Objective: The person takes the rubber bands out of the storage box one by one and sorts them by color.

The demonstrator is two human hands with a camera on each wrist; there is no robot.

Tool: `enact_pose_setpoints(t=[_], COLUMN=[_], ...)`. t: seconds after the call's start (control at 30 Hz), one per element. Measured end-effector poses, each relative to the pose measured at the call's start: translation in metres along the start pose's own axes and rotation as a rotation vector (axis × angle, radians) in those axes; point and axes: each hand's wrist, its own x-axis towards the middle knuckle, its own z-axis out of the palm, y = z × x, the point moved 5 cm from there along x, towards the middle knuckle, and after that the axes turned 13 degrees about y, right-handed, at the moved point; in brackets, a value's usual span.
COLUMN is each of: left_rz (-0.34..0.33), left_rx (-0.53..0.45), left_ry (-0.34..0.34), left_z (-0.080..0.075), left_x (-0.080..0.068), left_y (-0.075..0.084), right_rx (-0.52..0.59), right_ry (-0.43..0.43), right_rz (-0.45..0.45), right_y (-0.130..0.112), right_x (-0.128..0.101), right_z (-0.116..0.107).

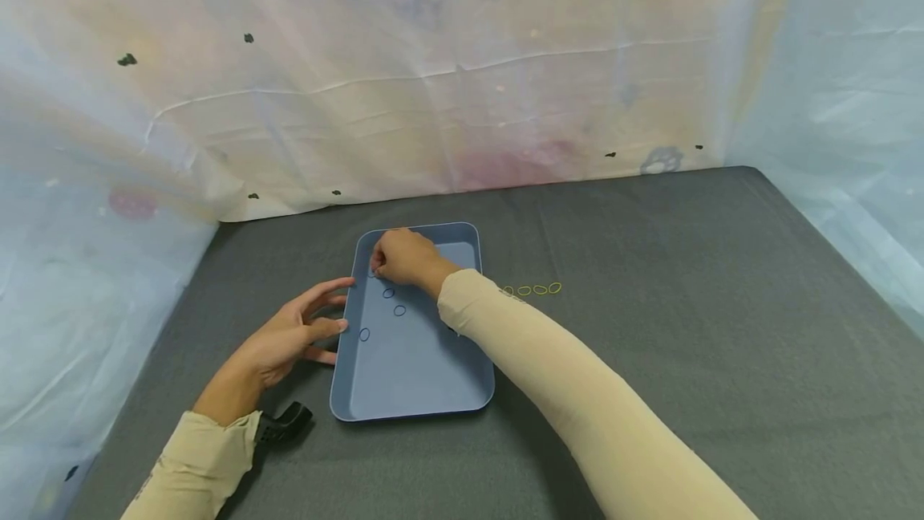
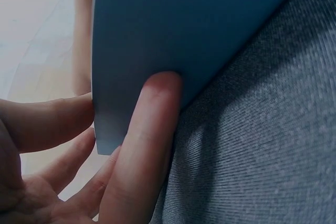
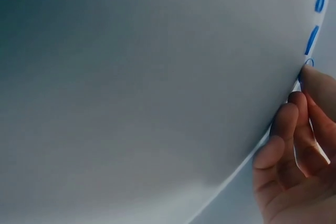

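A blue-grey tray (image 1: 426, 392) lies on the dark grey cloth. My right hand (image 1: 407, 257) reaches over its far left part and pinches a small blue rubber band (image 3: 310, 62) between thumb and fingertip, down at the tray floor. Other blue rubber bands (image 1: 399, 310) lie loose along the left half of the tray. Two of these bands (image 3: 312, 40) show beyond the fingertips in the right wrist view. My left hand (image 1: 289, 335) is at the tray's left side, fingers spread, its fingertips touching the outer wall and rim, as the left wrist view (image 2: 139, 145) shows.
Several yellow rubber bands (image 1: 540, 290) lie in a row on the cloth right of the tray, partly behind the right sleeve (image 1: 549, 359). A black strap piece (image 1: 285, 424) sits at the left wrist. Pale patterned sheeting (image 1: 462, 103) hangs behind the table.
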Motion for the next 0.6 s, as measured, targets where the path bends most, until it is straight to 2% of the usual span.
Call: enact_pose_setpoints(t=[0.6], left_rz=[0.008], left_rx=[0.002], left_ry=[-0.006], left_z=[0.0006], left_x=[-0.0008], left_y=[0.0002], right_rx=[0.103], right_ry=[0.007], right_rz=[0.031], right_y=[0.0103], right_x=[-0.0063], right_z=[-0.0101])
